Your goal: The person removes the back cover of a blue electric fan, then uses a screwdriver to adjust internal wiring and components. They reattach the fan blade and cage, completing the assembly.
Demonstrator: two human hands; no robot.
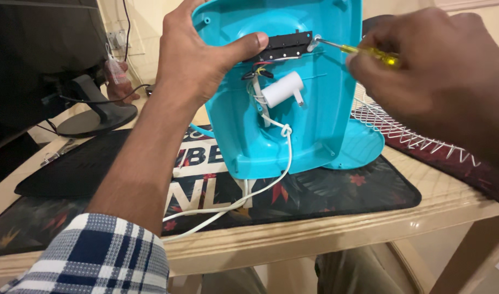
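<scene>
Filling the lower half of the view, the beige table (325,231) carries a dark floral mat (336,193) with bold lettering. Standing on that mat at the centre is the turquoise fan base (315,117), tipped upright so its hollow underside faces the camera. At nine o'clock from it a black monitor (37,60) rises on its curved stand (94,111). At three o'clock a white wire fan guard (402,130) lies over a dark red cloth (467,169).

The left hand (192,60), its forearm coming up from a blue and white checked sleeve (105,261) at seven o'clock, is clamped on the upper left edge of the base, fingers behind the shell and the thumb pressed onto a black switch block (285,45) inside. The right hand (434,81), entering from three o'clock, is closed around the yellow handle of a screwdriver (361,50); its metal tip touches the right end of the switch block.

Just below the block, at six o'clock, a white cylindrical capacitor (282,90) sits among thin coloured wires. A white power cord (249,196) is knotted beneath it, leaves the base at its bottom edge and trails toward seven o'clock across the mat. A pair of pliers (56,152) lies on the table near the monitor stand.
</scene>
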